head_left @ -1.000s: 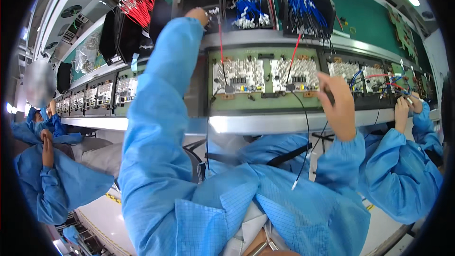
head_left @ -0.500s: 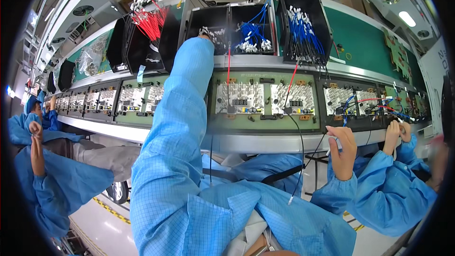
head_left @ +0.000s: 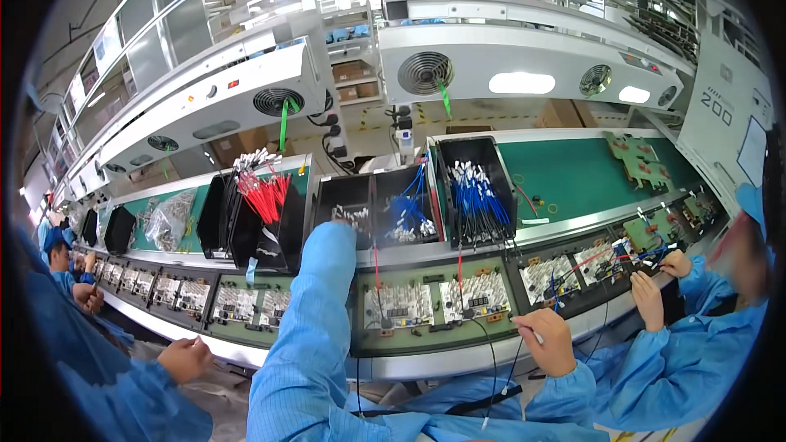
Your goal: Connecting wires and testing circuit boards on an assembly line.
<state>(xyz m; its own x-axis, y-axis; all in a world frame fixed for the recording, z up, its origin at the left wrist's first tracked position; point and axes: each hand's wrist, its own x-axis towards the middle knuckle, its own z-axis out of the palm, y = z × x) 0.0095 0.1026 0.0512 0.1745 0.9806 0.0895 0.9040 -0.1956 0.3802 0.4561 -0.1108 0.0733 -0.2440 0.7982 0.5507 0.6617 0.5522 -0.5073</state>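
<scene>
My left arm stretches forward over the line to a black bin (head_left: 342, 191) holding white-tipped wires (head_left: 352, 214). The sleeve's end (head_left: 329, 239) covers my left hand, so its fingers are hidden. My right hand (head_left: 547, 342) is closed in a pinch at the near edge of the line, with a thin black wire (head_left: 514, 364) at its fingertips and a small white connector (head_left: 538, 336) beside them. Two circuit boards (head_left: 409, 304) (head_left: 483, 295) lie in a green fixture (head_left: 426, 342) in front of me. Each has a red wire (head_left: 459, 272) rising from it and a black wire hanging over the edge.
Left stands a bin of red wires (head_left: 264, 198); right, a bin of blue and black wires (head_left: 475, 196). Another bin (head_left: 409, 217) holds blue wires. A co-worker's hands (head_left: 647, 299) handle wires at the right. Another person's hand (head_left: 184, 358) is close on my left.
The view has tilted upward, so the overhead fans and lamps show more. My left arm stays at the bin, and my right hand keeps its pinch. A person's hand has come nearer on the left.
</scene>
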